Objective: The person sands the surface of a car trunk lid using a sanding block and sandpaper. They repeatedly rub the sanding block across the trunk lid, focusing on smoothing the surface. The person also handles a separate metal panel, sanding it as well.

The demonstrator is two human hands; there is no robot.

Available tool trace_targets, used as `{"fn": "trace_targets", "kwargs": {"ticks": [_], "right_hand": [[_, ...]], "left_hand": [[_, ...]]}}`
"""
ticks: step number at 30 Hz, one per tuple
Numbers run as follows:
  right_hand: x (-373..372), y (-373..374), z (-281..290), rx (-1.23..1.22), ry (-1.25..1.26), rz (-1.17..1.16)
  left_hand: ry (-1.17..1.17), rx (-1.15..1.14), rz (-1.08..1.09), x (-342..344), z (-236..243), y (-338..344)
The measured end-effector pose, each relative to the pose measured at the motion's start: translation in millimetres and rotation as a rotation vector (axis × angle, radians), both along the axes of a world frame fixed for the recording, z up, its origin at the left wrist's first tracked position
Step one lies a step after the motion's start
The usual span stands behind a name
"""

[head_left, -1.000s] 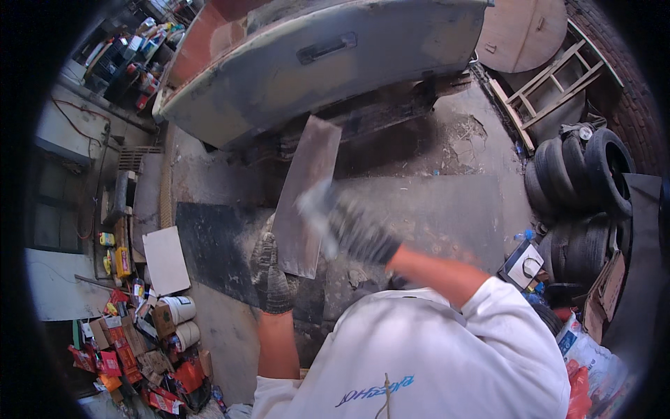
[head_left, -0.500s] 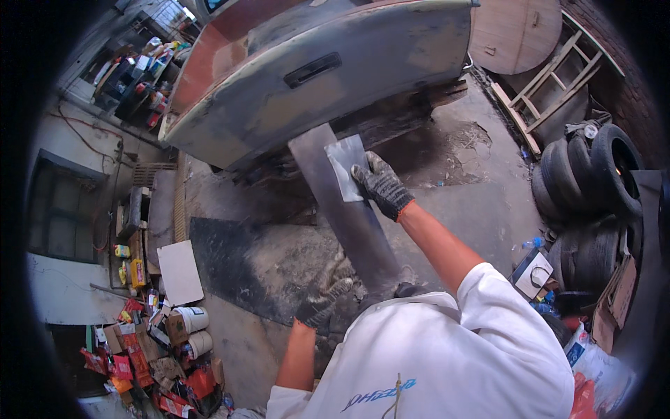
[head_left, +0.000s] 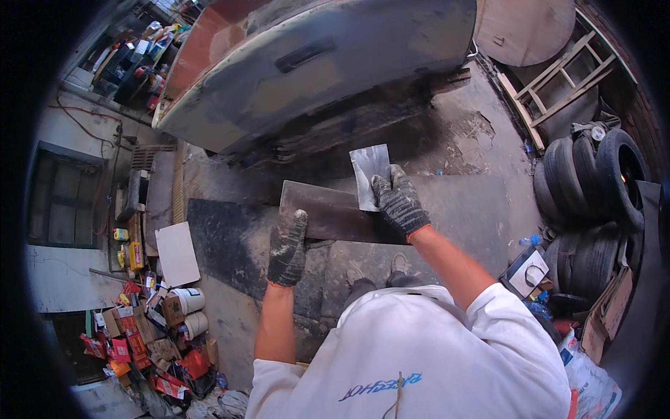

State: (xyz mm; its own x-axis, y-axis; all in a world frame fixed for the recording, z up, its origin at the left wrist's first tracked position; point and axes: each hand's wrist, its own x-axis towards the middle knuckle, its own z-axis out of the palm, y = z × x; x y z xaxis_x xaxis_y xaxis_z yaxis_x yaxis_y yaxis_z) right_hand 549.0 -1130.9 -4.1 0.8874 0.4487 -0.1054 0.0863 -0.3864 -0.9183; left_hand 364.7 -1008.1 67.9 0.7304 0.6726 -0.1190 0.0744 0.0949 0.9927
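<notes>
My left hand (head_left: 287, 251), in a dark knitted glove with pale smears, grips the left end of a long, flat dark board (head_left: 328, 211), thumb on top. The board lies roughly crosswise in front of my body. My right hand (head_left: 400, 204), in a like glove, is closed on a thin silvery metal sheet (head_left: 368, 171), shaped like a wide putty spreader and tilted upward. The sheet's lower end overlaps the board; whether they touch I cannot tell. Beyond both hands stands a vehicle body panel (head_left: 377, 80) with patchy grey and beige surfaces and a recessed slot.
Stacked tyres (head_left: 564, 178) and a wooden frame (head_left: 565, 77) stand at the right. A pile of boxes and packages (head_left: 139, 335) with white buckets (head_left: 190, 300) fills the lower left. A pale board (head_left: 177, 254) leans nearby. Dark sheets (head_left: 230, 241) cover the ground.
The dark board has swung from steeply slanted to nearly crosswise. My left hand has come up to its left end. My right hand has moved right and slightly nearer with the metal sheet.
</notes>
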Motion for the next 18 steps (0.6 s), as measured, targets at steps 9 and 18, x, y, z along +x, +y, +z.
{"fn": "trace_targets", "kwargs": {"ticks": [9,18], "right_hand": [[-9,16,62,0.231,-0.113,0.338],[27,2,25,0.084,-1.094,0.45]], "left_hand": [[0.164,0.292,-0.262,6,-11,-9],[0.377,0.677,-0.177,-15,-10,1]]}}
